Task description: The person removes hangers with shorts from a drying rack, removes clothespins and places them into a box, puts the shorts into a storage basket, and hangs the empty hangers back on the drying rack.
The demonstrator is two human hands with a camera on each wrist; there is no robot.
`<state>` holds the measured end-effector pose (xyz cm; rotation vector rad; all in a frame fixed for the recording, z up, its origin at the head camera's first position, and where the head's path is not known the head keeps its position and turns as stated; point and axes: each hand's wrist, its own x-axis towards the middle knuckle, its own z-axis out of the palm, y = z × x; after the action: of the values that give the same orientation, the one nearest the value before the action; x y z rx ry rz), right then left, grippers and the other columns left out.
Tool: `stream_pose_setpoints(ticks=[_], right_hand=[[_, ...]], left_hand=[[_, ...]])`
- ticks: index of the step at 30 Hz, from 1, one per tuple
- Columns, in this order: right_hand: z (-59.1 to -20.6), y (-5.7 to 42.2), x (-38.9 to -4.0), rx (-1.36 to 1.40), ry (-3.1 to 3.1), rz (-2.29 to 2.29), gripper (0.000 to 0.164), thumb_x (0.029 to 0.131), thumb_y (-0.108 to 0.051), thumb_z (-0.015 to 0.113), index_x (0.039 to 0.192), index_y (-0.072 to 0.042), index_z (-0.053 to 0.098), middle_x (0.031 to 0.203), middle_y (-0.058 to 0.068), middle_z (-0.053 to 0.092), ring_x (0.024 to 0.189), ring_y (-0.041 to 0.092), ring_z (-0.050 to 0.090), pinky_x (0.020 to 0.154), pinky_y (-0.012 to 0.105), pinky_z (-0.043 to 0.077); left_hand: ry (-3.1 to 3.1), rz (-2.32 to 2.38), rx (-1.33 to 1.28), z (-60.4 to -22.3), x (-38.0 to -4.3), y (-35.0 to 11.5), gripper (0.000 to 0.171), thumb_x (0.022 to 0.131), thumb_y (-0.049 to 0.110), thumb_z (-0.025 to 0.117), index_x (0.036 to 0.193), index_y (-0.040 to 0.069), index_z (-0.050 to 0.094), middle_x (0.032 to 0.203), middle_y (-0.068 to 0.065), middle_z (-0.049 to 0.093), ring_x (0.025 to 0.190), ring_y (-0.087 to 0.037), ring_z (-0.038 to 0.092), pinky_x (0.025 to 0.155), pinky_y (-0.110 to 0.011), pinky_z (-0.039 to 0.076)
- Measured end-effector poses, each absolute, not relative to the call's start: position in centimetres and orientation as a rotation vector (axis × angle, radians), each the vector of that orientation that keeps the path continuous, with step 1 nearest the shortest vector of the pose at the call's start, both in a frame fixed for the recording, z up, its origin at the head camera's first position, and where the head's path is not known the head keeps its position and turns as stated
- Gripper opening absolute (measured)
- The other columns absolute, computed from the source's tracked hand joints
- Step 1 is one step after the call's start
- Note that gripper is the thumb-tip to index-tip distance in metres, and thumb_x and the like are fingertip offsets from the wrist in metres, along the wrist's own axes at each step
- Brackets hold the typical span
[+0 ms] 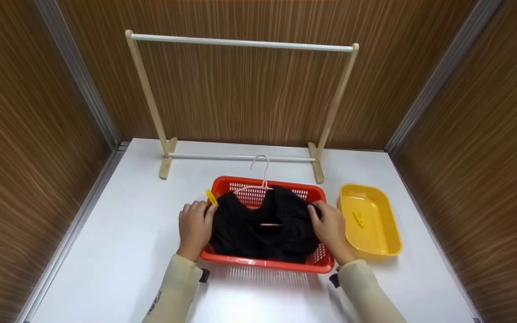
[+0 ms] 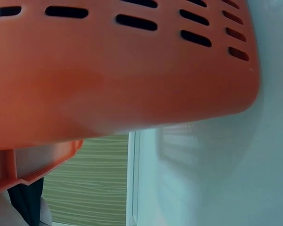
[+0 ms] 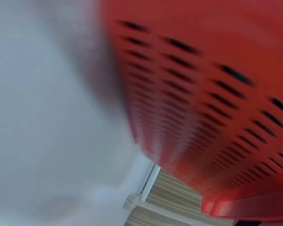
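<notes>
A black garment [image 1: 258, 235] is spread over the red basket [image 1: 267, 264], with a pink hanger [image 1: 265, 184] inside it and the hook sticking up past the basket's far rim. My left hand [image 1: 195, 226] pinches the garment's left shoulder between thumb and fingers. Right beside that thumb, a yellow clothespin [image 1: 212, 197] sits at the same shoulder. On the opposite side, my right hand [image 1: 330, 224] grips the garment's right shoulder, thumb on top. From the left wrist, the basket's outer wall [image 2: 108, 80] fills much of the view, with dark cloth [image 2: 27, 202] low at the left.
Behind the basket stands a wooden drying rack with a white top bar [image 1: 240, 42] and a lower bar [image 1: 240, 157]. To the right lies a yellow tray [image 1: 377, 240] holding another yellow clothespin [image 1: 358, 220]. Wood-grain panels enclose the white table [image 1: 119, 251] at the back and sides.
</notes>
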<state>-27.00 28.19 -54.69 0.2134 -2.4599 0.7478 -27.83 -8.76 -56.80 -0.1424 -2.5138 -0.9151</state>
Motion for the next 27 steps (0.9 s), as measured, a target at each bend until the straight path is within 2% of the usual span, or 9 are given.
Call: stream_pose_setpoints(ticks=[8, 27], right_hand=[[-54.88, 28.2, -27.21, 0.226, -2.435, 0.672, 0.012, 0.099, -0.017, 0.071, 0.095, -0.006, 0.071, 0.087, 0.013, 0.074, 0.078, 0.037, 0.07, 0.074, 0.053, 0.052], [-55.12, 28.04, -26.77, 0.211, -2.474, 0.699, 0.016, 0.101, -0.018, 0.067, 0.096, -0.004, 0.071, 0.09, 0.015, 0.075, 0.083, 0.036, 0.071, 0.082, 0.052, 0.047]], left_hand=[[-2.537, -0.929, -0.131, -56.31, -28.17, -8.72, 0.031, 0.105, 0.033, 0.061, 0.09, 0.007, 0.067, 0.085, -0.008, 0.063, 0.079, -0.031, 0.052, 0.075, -0.045, 0.041], [-2.561, -0.942, -0.121, -56.86, -27.9, -8.74, 0.031, 0.105, 0.035, 0.061, 0.09, 0.008, 0.068, 0.085, -0.008, 0.064, 0.078, -0.031, 0.053, 0.074, -0.044, 0.042]])
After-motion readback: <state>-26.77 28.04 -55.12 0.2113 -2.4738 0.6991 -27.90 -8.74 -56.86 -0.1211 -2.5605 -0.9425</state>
